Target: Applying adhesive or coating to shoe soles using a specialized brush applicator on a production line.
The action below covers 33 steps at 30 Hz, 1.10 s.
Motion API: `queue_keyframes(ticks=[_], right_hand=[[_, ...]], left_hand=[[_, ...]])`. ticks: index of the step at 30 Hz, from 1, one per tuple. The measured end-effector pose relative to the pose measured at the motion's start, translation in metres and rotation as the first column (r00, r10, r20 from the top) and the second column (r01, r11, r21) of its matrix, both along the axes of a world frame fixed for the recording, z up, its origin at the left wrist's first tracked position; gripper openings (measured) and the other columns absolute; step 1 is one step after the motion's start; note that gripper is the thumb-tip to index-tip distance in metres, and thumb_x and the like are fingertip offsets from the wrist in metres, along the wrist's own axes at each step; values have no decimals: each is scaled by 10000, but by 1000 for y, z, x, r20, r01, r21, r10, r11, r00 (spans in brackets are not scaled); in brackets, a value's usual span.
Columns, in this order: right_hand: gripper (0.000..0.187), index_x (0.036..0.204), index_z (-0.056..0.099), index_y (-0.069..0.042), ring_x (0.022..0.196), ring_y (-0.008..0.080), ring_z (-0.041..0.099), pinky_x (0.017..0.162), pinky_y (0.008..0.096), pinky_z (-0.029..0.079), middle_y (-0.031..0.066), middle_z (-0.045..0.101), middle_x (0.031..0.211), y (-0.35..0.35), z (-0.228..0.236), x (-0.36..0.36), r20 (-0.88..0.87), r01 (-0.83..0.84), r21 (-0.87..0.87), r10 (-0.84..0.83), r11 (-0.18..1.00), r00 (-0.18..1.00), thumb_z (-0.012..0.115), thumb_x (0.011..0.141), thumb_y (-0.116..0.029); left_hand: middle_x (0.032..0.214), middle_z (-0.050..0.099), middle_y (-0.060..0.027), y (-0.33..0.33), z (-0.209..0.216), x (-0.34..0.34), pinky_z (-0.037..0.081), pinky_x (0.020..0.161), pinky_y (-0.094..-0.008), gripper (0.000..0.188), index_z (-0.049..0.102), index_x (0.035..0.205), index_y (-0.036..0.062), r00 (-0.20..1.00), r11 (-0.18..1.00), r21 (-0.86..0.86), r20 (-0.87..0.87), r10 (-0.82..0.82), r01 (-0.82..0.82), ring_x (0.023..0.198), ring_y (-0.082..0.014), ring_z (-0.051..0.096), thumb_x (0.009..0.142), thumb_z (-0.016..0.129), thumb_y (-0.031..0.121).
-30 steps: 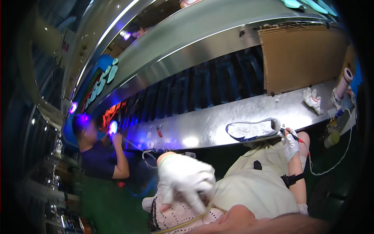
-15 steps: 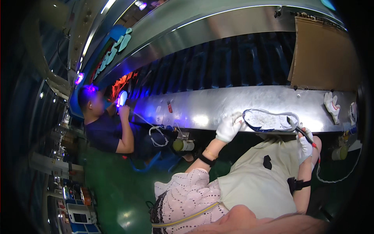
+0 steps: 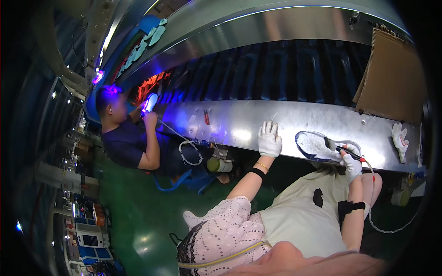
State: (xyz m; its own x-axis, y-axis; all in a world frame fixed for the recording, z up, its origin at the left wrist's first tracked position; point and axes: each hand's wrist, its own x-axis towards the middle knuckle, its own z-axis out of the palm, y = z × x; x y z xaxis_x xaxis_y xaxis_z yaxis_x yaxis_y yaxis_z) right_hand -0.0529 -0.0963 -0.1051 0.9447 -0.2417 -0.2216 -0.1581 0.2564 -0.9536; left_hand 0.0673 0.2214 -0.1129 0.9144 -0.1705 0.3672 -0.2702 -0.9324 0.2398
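A shoe sole (image 3: 314, 144) with a white inner face and a dark blue rim rests at the front edge of the metal ledge. My left hand (image 3: 269, 140), in a white glove, lies flat on the ledge to the left of the sole, its fingers spread and nothing in them. My right hand (image 3: 351, 165) wears a white glove with bare fingertips. It grips a brush (image 3: 338, 148) with a black handle and a hose at its red end. The bristle end reaches over the sole's white face. Part of the sole's right end is hidden behind brush and hand.
Behind the metal ledge (image 3: 248, 110) runs a dark ribbed conveyor (image 3: 276, 73). Brown cardboard (image 3: 391, 78) stands at the far right, near a loose white glove (image 3: 399, 142). Red-handled pliers (image 3: 206, 117) lie to the left. A co-worker (image 3: 131, 133) sits at left holding a glowing sole.
My left hand has let go of the sole and moved up and left onto the ledge. The brush has shifted left across the sole. The whole view has shifted slightly.
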Motion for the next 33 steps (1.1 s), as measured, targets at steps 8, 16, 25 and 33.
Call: queue_keyframes(ticks=[8,16,25,33], right_hand=[[302,1093,497,-38,789,175,644,478,186,435,97,607,944,-4,10,1,80,-12,228,-6,974,997,610,821,-103],[275,1075,512,-40,663,120,603,452,177,413,75,610,866,-4,12,1,50,1,213,-12,977,999,598,823,-110],[227,1050,536,-47,381,53,432,346,161,283,8,535,556,-8,-3,0,20,11,65,-12,998,1000,573,845,-138],[240,1059,537,-50,382,56,438,340,165,281,3,532,557,-12,-11,0,27,-17,73,15,997,1000,580,847,-154]], left_hand=[[1364,356,-216,3,-2,6,193,1073,-450,538,479,1245,7,998,991,125,-35,-48,52,1281,-370,300,745,480,204],[1361,356,-224,1,7,7,191,1073,-451,552,468,1248,6,994,996,58,-93,-64,69,1279,-374,302,731,494,199],[1411,287,-223,-2,4,8,139,1093,-439,583,410,1305,-13,988,984,160,-145,-54,77,1331,-356,225,767,450,207],[1353,352,-252,0,-1,11,183,1080,-457,553,460,1245,-32,995,992,89,-49,-89,93,1285,-402,285,732,489,172]])
